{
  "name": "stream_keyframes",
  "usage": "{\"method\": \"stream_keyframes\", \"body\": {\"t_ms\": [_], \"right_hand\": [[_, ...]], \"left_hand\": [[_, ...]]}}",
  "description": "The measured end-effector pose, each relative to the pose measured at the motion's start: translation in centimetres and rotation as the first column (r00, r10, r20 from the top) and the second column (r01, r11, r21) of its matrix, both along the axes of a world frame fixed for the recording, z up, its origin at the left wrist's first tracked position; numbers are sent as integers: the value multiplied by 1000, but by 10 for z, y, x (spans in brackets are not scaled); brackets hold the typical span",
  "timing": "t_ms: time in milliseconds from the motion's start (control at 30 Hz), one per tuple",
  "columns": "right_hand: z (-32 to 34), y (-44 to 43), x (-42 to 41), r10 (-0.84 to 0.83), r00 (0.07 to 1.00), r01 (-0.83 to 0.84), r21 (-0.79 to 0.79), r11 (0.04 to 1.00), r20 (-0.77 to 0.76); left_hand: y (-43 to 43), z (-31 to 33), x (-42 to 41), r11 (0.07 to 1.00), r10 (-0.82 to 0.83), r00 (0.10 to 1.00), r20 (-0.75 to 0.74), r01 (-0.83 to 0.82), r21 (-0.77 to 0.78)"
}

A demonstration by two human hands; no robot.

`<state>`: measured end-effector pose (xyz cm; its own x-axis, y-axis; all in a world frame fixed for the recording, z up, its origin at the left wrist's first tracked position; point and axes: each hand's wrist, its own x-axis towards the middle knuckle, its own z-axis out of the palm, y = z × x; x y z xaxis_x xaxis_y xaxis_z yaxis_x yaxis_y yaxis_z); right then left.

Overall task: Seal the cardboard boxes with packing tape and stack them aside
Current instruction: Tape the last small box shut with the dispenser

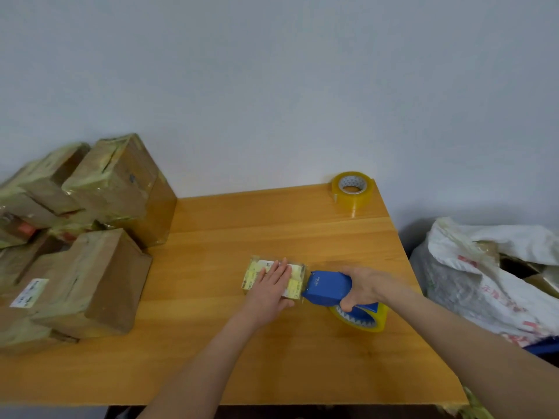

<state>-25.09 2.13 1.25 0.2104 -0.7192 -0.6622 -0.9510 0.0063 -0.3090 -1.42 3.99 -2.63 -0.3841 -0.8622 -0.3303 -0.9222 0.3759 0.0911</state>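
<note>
I am pressing my left hand [270, 287] flat, fingers straight and close together, on top of the small box [253, 275]. The box is sitting a little right of the desk's [242, 343] middle, closer to the right edge than the left. My right hand [367, 287] is gripping the blue tape dispenser [325, 288], fingers curled round its handle, and its front end is touching the box's right side. Its tape roll [366, 320] is hanging just below my hand. A spare roll [351, 189] is lying at the far right corner. Taped boxes [115, 189] are sitting piled along the left edge. A white sack [484, 267] is slumping beyond the right edge.
</note>
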Motion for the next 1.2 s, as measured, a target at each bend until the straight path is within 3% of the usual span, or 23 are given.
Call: {"method": "stream_keyframes", "body": {"t_ms": [267, 467, 533, 600, 667, 733, 767, 833, 900, 1000, 1100, 1200], "right_hand": [[6, -10, 3, 68, 997, -66, 34, 997, -46], [-4, -12, 5, -25, 1000, 25, 47, 999, -7], [-8, -13, 0, -94, 992, 89, 63, 994, 89], [-6, -14, -10, -214, 955, 205, 66, 977, 206], [-2, -15, -18, -349, 883, 352, 50, 935, 314], [1, -16, -18, -427, 796, 460, 31, 888, 429], [1, -17, -14, -446, 758, 499, 17, 866, 477], [0, -16, -1, -480, 678, 567, 19, 823, 557], [-2, -14, 12, -500, 615, 620, 18, 785, 610], [-5, -13, 21, -514, 585, 650, 16, 760, 627], [-8, -11, 19, -527, 578, 660, 24, 751, 624], [-6, -8, 17, -529, 586, 660, 17, 751, 614]], "left_hand": [[2, 2, 2, 1000, 11, 999, -34, -11, 4], [1, -6, 8, 1000, 8, 993, -120, -10, -17], [0, -5, 9, 1000, 24, 979, -203, -20, 22], [0, 1, 9, 989, 146, 910, -388, -120, 91], [0, 7, 10, 939, 313, 761, -568, -339, 63], [0, 8, 13, 820, 423, 710, -563, -565, -95], [-1, 5, 16, 760, 510, 679, -529, -643, -92], [-3, 0, 20, 692, 668, 573, -474, -713, 113], [-6, -4, 21, 701, 689, 540, -484, -665, 257], [-11, -3, 21, 778, 605, 647, -465, -605, 171], [-7, 7, 6, 856, 462, 834, -302, -508, -94], [11, 7, -21, 889, 425, 896, -127, -440, -127]]}}
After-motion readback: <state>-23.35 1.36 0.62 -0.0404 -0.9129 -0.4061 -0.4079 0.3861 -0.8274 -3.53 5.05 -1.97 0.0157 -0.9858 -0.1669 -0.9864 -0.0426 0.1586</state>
